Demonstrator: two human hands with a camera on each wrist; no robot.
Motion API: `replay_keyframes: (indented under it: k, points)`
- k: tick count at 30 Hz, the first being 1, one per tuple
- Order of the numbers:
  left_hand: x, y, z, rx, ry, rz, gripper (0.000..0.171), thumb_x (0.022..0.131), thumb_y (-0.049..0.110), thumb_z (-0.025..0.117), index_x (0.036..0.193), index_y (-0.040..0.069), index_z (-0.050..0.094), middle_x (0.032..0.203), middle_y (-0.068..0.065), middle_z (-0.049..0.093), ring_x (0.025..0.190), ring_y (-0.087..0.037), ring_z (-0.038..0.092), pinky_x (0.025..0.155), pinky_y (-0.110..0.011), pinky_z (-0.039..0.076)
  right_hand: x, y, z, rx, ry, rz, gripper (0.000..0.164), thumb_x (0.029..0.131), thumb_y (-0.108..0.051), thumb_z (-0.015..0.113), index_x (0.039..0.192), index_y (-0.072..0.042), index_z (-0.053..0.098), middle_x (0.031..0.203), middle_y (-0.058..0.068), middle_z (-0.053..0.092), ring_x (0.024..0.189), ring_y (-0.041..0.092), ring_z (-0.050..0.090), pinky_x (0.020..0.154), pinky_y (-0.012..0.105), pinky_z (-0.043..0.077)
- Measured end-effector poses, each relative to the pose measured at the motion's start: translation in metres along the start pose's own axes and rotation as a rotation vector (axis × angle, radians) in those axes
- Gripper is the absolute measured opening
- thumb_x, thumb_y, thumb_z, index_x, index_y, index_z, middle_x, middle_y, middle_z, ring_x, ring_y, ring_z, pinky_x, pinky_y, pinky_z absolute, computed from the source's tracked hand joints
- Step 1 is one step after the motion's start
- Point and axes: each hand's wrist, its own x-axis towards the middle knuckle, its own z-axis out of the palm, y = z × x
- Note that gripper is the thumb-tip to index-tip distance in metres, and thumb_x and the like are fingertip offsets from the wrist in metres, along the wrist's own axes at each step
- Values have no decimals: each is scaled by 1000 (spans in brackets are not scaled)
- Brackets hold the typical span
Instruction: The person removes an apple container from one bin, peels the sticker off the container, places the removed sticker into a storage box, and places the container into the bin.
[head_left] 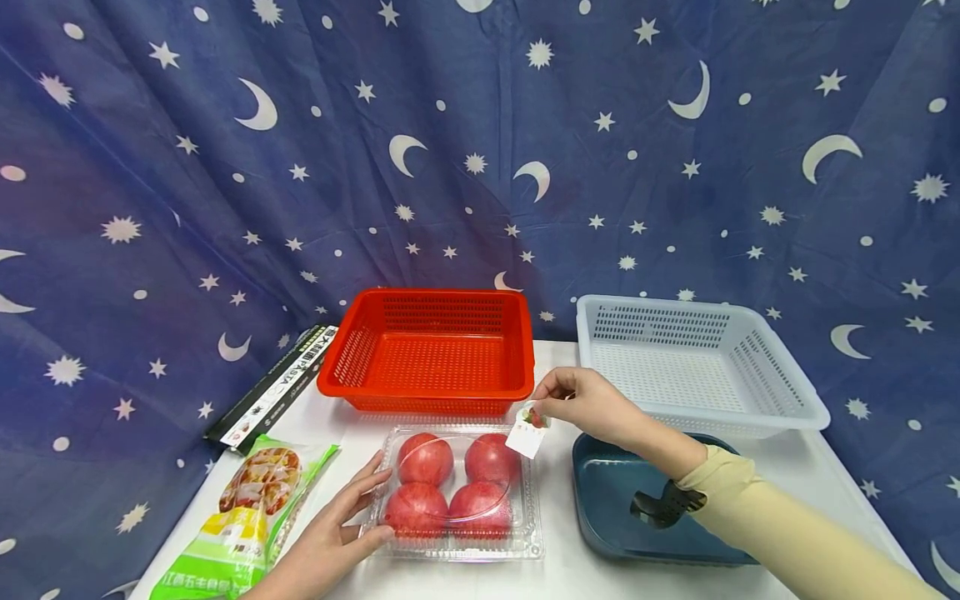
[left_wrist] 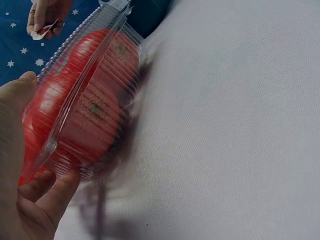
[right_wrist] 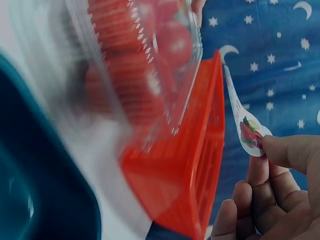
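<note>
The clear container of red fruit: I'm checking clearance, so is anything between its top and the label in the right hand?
Nothing visible: the right hand holds the label near the far right corner of the clear container. The red basket stands beyond it; the left hand is at its left side.

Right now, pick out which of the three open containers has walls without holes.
The dark teal basin, partly hidden by the tan sleeve: its walls look solid, whereas the red basket and the white basket are perforated.
</note>
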Motion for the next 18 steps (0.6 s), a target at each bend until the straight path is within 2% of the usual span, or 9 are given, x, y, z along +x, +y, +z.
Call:
replay_keyframes:
  k: [5,10,15,18]
  points:
    - [0,2,0,6,0,-9,65,96,15,74,153,14,44,170,-8,15,140,-53,36,94,-32,52,-9,10,-17,-3,10,37,9,94,-13,72,97,-4,69,87,9,74,88,32,67,81,36,53]
    - [1,1,-1,3,-7,-13,65,96,16,74,154,14,44,170,-9,14,141,-53,35,95,-30,52,-17,20,-30,-21,14,58,8,95,-15,72,96,-7,69,88,8,74,89,28,67,88,39,54]
    - [1,3,-1,-1,-2,-37,65,96,17,74,154,17,44,171,-7,14,141,-53,35,97,-33,53,-27,29,-41,-44,27,87,11,94,-17,73,97,-7,69,88,7,73,88,28,67,86,40,54]
    - [1,4,-1,-2,0,-51,65,96,18,74,154,19,45,171,-7,14,141,-52,35,97,-34,52,-33,34,-48,-47,40,104,11,94,-16,74,97,-6,69,88,8,73,87,28,69,83,34,54]
